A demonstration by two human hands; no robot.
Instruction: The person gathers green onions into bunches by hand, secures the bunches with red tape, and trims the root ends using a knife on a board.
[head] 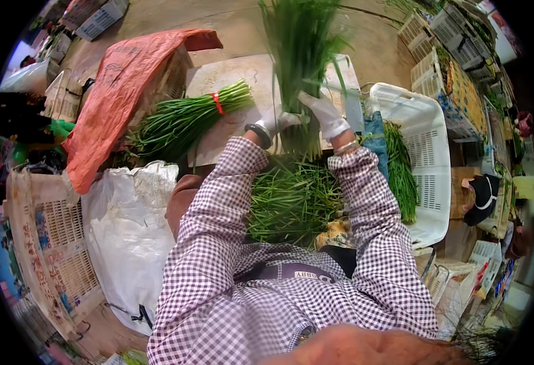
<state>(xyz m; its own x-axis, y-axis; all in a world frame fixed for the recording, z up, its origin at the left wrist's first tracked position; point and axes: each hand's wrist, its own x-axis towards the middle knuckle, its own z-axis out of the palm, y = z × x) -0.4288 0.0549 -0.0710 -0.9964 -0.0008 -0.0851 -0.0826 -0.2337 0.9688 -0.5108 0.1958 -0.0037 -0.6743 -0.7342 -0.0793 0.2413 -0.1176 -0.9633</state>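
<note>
In white gloves, my left hand (281, 122) and my right hand (324, 112) grip a large upright bunch of long green leafy stalks (301, 59), like garlic chives, from both sides near its lower end. The bunch is blurred, and its leaves point away from me. Left of it, a bundle of the same kind of greens (175, 118), tied with a red band (217, 103), lies on a pale board (207, 77). Loose green leaves (294, 200) are heaped between my forearms, below the held bunch.
A white plastic crate (431, 132) with greens and a blue cloth stands at the right. Orange-red woven sacking (116, 86) drapes over a crate at the left. Nearer me are a white sack (125, 228) and a slatted crate (61, 246). More crates (463, 41) stand at the far right.
</note>
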